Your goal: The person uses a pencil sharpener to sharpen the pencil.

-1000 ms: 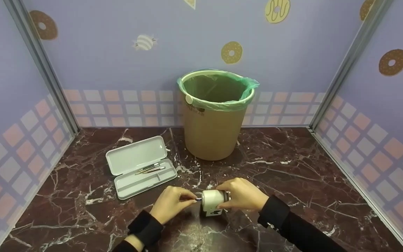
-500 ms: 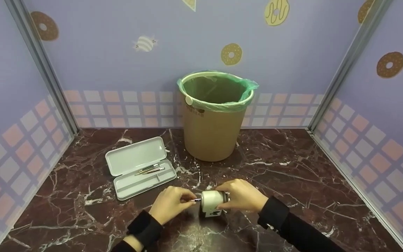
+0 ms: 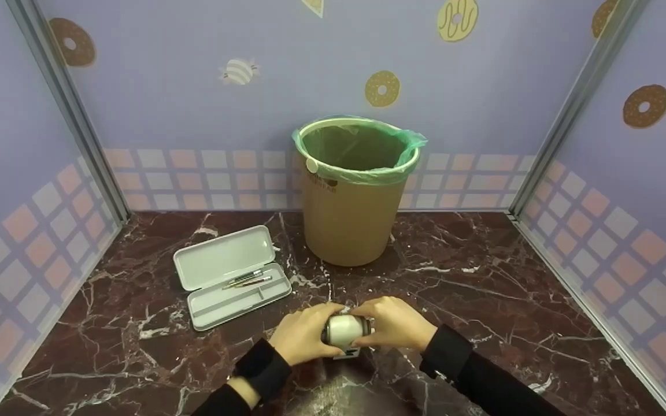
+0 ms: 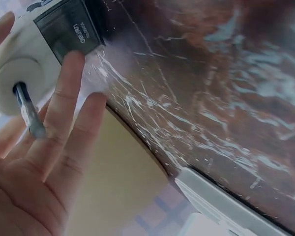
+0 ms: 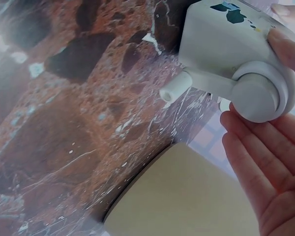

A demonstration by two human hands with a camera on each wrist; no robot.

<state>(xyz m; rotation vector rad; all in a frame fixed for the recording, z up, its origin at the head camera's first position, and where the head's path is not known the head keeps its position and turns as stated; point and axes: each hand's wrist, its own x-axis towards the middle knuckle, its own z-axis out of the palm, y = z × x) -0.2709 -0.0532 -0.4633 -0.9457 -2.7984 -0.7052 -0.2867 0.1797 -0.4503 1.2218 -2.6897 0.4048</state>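
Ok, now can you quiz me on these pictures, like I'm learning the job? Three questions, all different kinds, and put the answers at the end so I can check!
1. Which hand is at the crank end of the pencil sharpener?
A) left
B) right

2. Look at the pencil case. True or false: it is shut.

3. Fill in the blank: in the left wrist view, a ______ sticks out of the hole in the sharpener's front.

Key:
1. B, the right hand.
2. False; it lies open.
3. pencil
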